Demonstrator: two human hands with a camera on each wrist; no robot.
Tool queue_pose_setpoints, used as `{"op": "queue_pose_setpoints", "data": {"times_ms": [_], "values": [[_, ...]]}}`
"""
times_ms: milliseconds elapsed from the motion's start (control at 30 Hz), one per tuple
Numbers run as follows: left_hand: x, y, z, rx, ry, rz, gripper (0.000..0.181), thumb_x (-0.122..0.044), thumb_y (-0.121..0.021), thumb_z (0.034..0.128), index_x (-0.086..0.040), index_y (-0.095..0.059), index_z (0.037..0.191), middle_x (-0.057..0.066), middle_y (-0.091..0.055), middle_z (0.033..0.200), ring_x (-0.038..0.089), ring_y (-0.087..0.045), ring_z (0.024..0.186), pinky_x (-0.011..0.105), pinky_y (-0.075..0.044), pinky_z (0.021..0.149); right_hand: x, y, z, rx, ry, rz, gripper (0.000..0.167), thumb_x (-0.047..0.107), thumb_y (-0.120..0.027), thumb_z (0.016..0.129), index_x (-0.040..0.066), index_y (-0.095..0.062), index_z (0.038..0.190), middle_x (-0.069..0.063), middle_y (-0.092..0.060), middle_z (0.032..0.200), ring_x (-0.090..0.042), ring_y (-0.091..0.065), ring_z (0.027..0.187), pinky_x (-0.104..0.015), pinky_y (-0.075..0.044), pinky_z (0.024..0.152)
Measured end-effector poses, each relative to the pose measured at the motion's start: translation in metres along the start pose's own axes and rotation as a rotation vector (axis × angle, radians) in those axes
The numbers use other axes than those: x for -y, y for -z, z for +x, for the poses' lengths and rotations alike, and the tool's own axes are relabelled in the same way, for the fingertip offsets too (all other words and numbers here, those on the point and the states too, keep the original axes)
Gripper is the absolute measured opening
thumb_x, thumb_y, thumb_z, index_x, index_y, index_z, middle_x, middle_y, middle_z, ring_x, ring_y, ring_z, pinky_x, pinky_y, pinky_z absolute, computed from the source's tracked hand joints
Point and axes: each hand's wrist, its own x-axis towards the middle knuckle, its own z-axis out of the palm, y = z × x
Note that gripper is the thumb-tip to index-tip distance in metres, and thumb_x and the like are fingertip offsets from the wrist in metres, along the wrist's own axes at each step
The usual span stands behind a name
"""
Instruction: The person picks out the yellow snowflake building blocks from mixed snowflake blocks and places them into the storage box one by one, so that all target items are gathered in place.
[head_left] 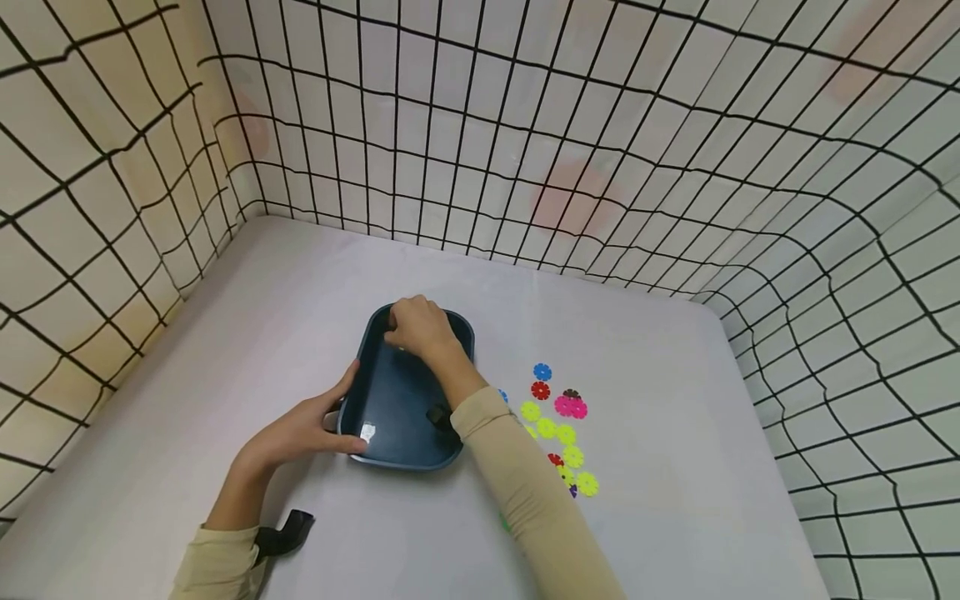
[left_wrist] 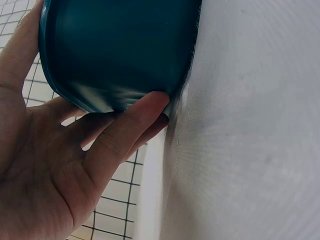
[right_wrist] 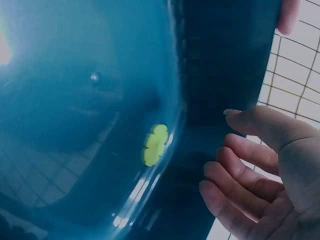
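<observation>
A dark blue plastic tray (head_left: 397, 400) sits on the white table. My left hand (head_left: 303, 429) holds its near left corner, thumb at the near rim; in the left wrist view bent fingers press the outer wall. My right hand (head_left: 422, 327) reaches over the tray's far end. In the right wrist view its fingers are loosely curled beside the inner wall, with nothing seen between them. A yellow-green flower-shaped disc (right_wrist: 155, 145) lies in the tray's corner, apart from those fingertips.
Right of the tray lie several notched plastic discs: yellow ones (head_left: 566, 434), pink ones (head_left: 571, 407), a red one (head_left: 540, 390) and a blue one (head_left: 542, 372). The right forearm partly covers them. Black wire mesh (head_left: 465, 142) borders the table.
</observation>
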Motion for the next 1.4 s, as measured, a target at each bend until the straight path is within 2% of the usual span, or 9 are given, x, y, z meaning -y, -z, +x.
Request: {"op": "queue_pose_setpoints", "data": {"times_ms": [167, 400, 633, 833, 967, 1133, 1267, 1400], "values": [[-0.001, 0.001, -0.001, 0.0, 0.001, 0.01, 0.112, -0.03, -0.08, 0.0799, -0.022, 0.001, 0.157, 0.02, -0.008, 0.163, 0.051, -0.026, 0.142, 0.068, -0.032, 0.107, 0.003, 0.009, -0.01, -0.03, 0.02, 0.03, 0.019, 0.036, -0.069, 0.089, 0.019, -0.074, 0.095, 0.005, -0.071, 0.088, -0.011, -0.063, 0.074, -0.029, -0.055, 0.07], [-0.002, 0.0, -0.003, 0.006, 0.015, 0.007, 0.112, -0.03, -0.08, 0.0798, -0.024, 0.001, 0.157, 0.022, -0.007, 0.163, 0.053, -0.025, 0.142, 0.068, -0.034, 0.104, 0.004, 0.024, -0.025, -0.046, 0.026, 0.044, 0.027, 0.039, -0.068, 0.09, 0.018, -0.073, 0.106, 0.003, -0.072, 0.105, -0.013, -0.067, 0.09, -0.031, -0.056, 0.081], [-0.002, 0.002, -0.003, 0.007, 0.024, 0.0, 0.111, -0.031, -0.08, 0.08, -0.025, 0.0, 0.158, 0.027, -0.013, 0.16, 0.056, -0.033, 0.137, 0.067, -0.04, 0.1, -0.005, 0.039, -0.044, -0.128, 0.006, 0.118, 0.029, 0.038, -0.073, 0.086, 0.015, -0.074, 0.105, 0.002, -0.072, 0.106, -0.014, -0.068, 0.094, -0.03, -0.056, 0.084], [-0.001, 0.0, -0.004, 0.009, 0.016, 0.001, 0.11, -0.031, -0.078, 0.0814, -0.026, 0.001, 0.158, 0.028, -0.013, 0.16, 0.059, -0.035, 0.134, 0.067, -0.041, 0.099, -0.02, 0.044, -0.066, -0.178, -0.024, 0.185, 0.03, 0.036, -0.073, 0.086, 0.013, -0.074, 0.106, 0.0, -0.072, 0.104, -0.014, -0.066, 0.097, -0.029, -0.055, 0.086], [0.001, -0.002, -0.004, 0.014, 0.015, -0.004, 0.11, -0.03, -0.078, 0.0822, -0.028, 0.003, 0.157, 0.025, -0.009, 0.162, 0.058, -0.034, 0.134, 0.067, -0.04, 0.101, -0.034, 0.05, -0.085, -0.21, -0.046, 0.243, 0.03, 0.034, -0.074, 0.086, 0.012, -0.074, 0.106, -0.001, -0.072, 0.103, -0.016, -0.065, 0.093, -0.03, -0.055, 0.083], [0.002, -0.002, -0.006, 0.034, -0.004, -0.019, 0.109, -0.027, -0.077, 0.0834, -0.03, 0.004, 0.157, 0.022, -0.006, 0.163, 0.06, -0.032, 0.135, 0.069, -0.038, 0.101, -0.057, 0.056, -0.116, -0.297, -0.07, 0.306, 0.029, 0.031, -0.075, 0.085, 0.009, -0.074, 0.104, -0.006, -0.071, 0.102, -0.021, -0.064, 0.089, -0.033, -0.055, 0.077], [0.001, 0.001, -0.007, 0.051, -0.033, -0.053, 0.109, -0.024, -0.077, 0.0835, -0.031, 0.004, 0.157, 0.02, -0.004, 0.164, 0.061, -0.026, 0.137, 0.07, -0.037, 0.101, -0.078, 0.055, -0.143, -0.371, -0.086, 0.321, 0.028, 0.028, -0.077, 0.084, 0.008, -0.074, 0.103, -0.006, -0.072, 0.101, -0.022, -0.065, 0.089, -0.032, -0.056, 0.078], [0.002, 0.006, -0.006, 0.074, -0.063, -0.076, 0.111, -0.021, -0.078, 0.083, -0.029, 0.005, 0.157, 0.019, -0.001, 0.164, 0.059, -0.02, 0.14, 0.062, -0.043, 0.101, -0.096, 0.048, -0.165, -0.411, -0.123, 0.339, 0.028, 0.027, -0.079, 0.082, 0.009, -0.073, 0.103, -0.005, -0.071, 0.099, -0.021, -0.064, 0.086, -0.033, -0.056, 0.078]]}}
